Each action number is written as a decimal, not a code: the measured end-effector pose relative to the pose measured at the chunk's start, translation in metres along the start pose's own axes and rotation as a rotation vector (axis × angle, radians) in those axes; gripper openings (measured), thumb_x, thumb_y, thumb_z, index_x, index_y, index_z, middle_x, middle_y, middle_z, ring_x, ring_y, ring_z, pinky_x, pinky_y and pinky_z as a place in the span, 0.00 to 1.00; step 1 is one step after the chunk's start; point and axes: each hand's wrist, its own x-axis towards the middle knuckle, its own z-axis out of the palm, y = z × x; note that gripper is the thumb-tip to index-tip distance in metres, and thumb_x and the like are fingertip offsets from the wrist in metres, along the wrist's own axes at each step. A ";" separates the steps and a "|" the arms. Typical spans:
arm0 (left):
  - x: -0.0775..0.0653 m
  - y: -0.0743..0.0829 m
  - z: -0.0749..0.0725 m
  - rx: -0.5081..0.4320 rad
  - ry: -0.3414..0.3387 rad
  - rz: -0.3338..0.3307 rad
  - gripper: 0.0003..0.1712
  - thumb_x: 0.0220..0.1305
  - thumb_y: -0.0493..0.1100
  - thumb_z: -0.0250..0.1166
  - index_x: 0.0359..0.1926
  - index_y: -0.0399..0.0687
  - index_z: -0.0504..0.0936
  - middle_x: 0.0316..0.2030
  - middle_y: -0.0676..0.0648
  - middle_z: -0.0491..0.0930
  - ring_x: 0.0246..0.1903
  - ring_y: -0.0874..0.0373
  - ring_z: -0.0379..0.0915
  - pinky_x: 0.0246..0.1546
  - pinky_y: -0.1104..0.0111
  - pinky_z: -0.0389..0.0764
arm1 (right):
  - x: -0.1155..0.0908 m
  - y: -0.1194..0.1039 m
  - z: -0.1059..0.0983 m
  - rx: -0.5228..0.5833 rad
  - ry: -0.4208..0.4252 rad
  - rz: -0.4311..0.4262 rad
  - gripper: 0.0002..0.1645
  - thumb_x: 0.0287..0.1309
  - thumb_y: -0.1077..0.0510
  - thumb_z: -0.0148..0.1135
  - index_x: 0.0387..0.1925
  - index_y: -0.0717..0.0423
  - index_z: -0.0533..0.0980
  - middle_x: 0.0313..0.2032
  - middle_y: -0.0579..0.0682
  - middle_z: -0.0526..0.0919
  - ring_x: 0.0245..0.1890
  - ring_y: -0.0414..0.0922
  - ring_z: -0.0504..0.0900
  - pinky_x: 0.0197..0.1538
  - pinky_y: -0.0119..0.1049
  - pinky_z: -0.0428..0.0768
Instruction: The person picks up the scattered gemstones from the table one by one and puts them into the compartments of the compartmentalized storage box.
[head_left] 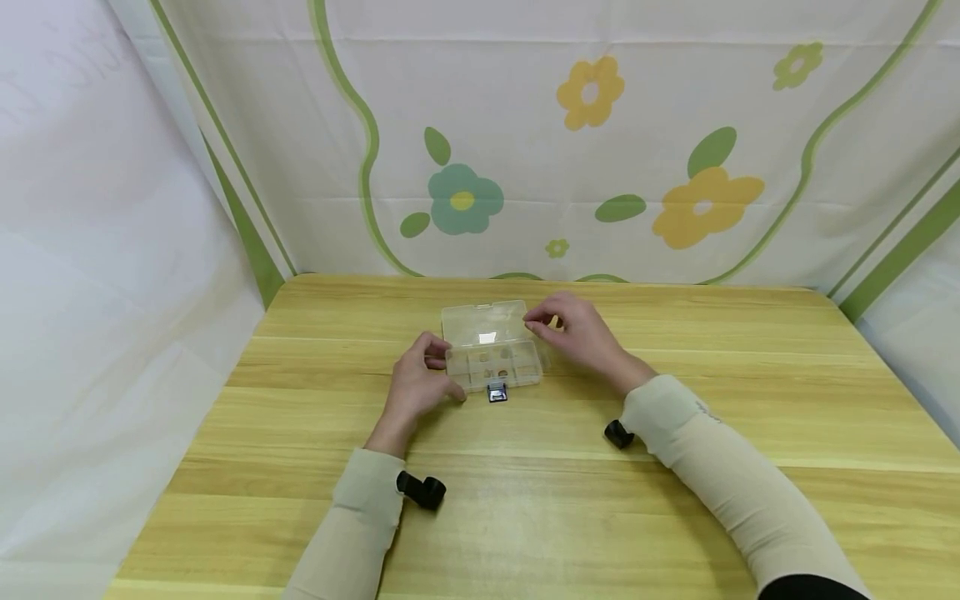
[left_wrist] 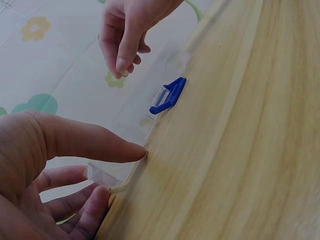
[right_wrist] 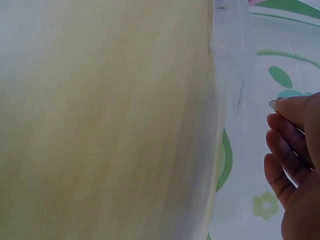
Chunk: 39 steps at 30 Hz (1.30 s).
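Observation:
A clear plastic compartment box (head_left: 459,382) lies on the table, its transparent lid (head_left: 465,321) swung up at the back. A few small round pieces (head_left: 502,373) show inside, too small to identify. On the box's front edge is a blue clasp (left_wrist: 172,95). My left hand (head_left: 420,379) holds the box at its left end, thumb at the front corner and fingers behind. Beside the lid's right edge, my right hand (head_left: 576,332) is raised with thumb and forefinger pinched together. In the left wrist view, a tiny pale piece (left_wrist: 124,73) shows at those fingertips; its kind is unclear.
The box stands on a light wood-grain table (head_left: 675,500), toward its far side. Behind the table's far edge hangs a white cloth (head_left: 525,142) with flower prints. Another white cloth (head_left: 112,292) hangs along the left side.

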 end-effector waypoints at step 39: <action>0.002 -0.003 0.000 -0.006 -0.003 0.019 0.39 0.38 0.25 0.79 0.56 0.46 0.81 0.58 0.41 0.84 0.58 0.45 0.80 0.58 0.51 0.85 | 0.018 -0.043 0.045 0.188 -0.321 -0.100 0.05 0.69 0.56 0.73 0.43 0.47 0.92 0.42 0.41 0.88 0.45 0.41 0.82 0.46 0.37 0.82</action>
